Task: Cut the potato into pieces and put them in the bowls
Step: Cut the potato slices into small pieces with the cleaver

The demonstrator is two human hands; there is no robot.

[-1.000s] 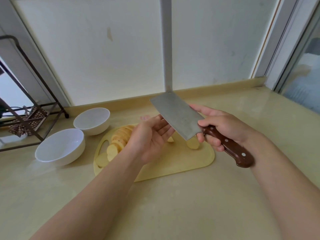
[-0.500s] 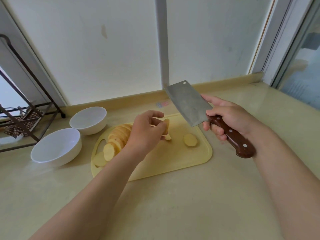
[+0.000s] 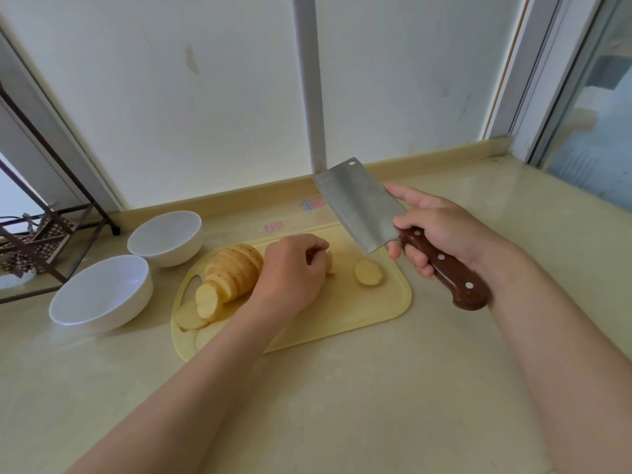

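1. Metal rack (image 3: 37, 241): far left edge of the counter (image 3: 342, 405), well apart from the work.

2. Near bowl (image 3: 99, 292): white, left of the board, no potato in it.

3. Far bowl (image 3: 166, 237): white, just behind the near one, also without potato.

4. Cutting board (image 3: 342, 323): pale yellow, centre of the counter, and every potato piece lies on it.

5. Sliced potato (image 3: 232, 271): a row of rounds leaning on one another, running from the board's near left toward its middle. One flat slice (image 3: 188, 316) lies at the near-left end.

6. Left hand (image 3: 294, 271): palm down at the right end of the row, fingers curled onto an end piece (image 3: 330, 261) that shows just past the fingertips. The thumb is hidden, so whether it pinches or only presses cannot be told.

7. Loose round (image 3: 367, 272): flat on the board, right of the left hand and apart from it.

8. Cleaver (image 3: 359, 206): blade lifted clear of the board, tilted, edge toward the left hand.

9. Right hand (image 3: 441, 227): wrapped firmly round the brown handle, forefinger along the blade's heel.

Step in hand, as judged: cutting looks nearly finished and the last end piece is being steadied for the blade. Transfer has not begun.

Next move calls for: bringing the cleaver down beside the curled fingers with the knuckles kept back, then carrying slices left to the bowls.
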